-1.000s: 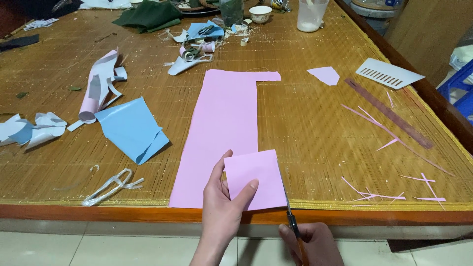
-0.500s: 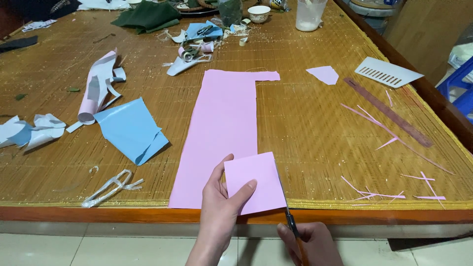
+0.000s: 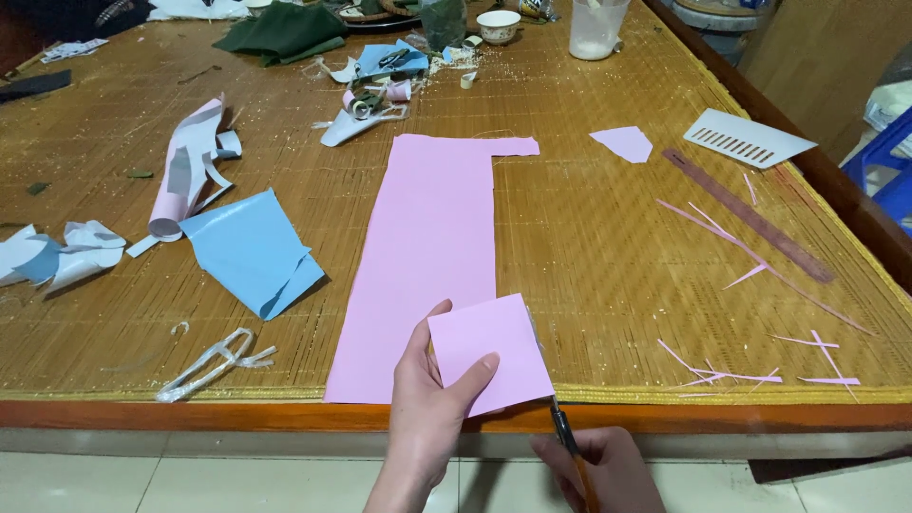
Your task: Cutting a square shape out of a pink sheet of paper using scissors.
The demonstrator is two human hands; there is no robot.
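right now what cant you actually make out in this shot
- Scissors, head view: only a thin piece shows; the pink square covers the blades and the right hand wraps the handles, so whether the blades are open is unclear.
- Right hand: cut off by the bottom edge.
- Left hand: its fingers behind the pink square are hidden.
- Clutter at the table's far end: too small to identify.

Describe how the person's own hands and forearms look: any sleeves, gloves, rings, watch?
Both are bare. The left hand shows no glove, ring or watch, and its forearm has no sleeve down to the frame edge. The right hand is also ungloved; its wrist is cut off by the frame.
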